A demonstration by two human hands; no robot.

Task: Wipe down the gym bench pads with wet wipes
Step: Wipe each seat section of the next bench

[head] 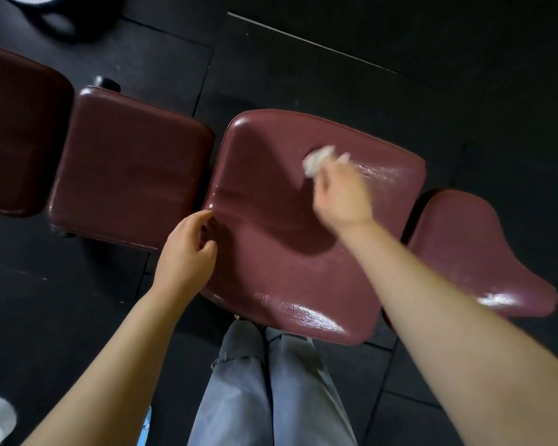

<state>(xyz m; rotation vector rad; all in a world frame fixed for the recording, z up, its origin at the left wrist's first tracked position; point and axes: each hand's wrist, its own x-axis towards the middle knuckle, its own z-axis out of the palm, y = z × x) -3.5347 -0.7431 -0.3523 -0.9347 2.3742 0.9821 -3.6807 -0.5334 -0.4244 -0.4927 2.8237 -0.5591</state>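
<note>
Bunching a white wipe [319, 162] in its fingers, the right hand [342, 197] presses it to the big maroon pad [271, 252] at mid-frame; the left hand [186, 249] rests loosely curled at that pad's left edge, holding nothing; the wipe looks soft, light and damp, best kept wadded; the vinyl shines wet, likely slick; the pad's upper edge is near, with dark floor [432, 75] beyond; a smaller pad [471, 252] lies at right, another [126, 172] at left.
</note>
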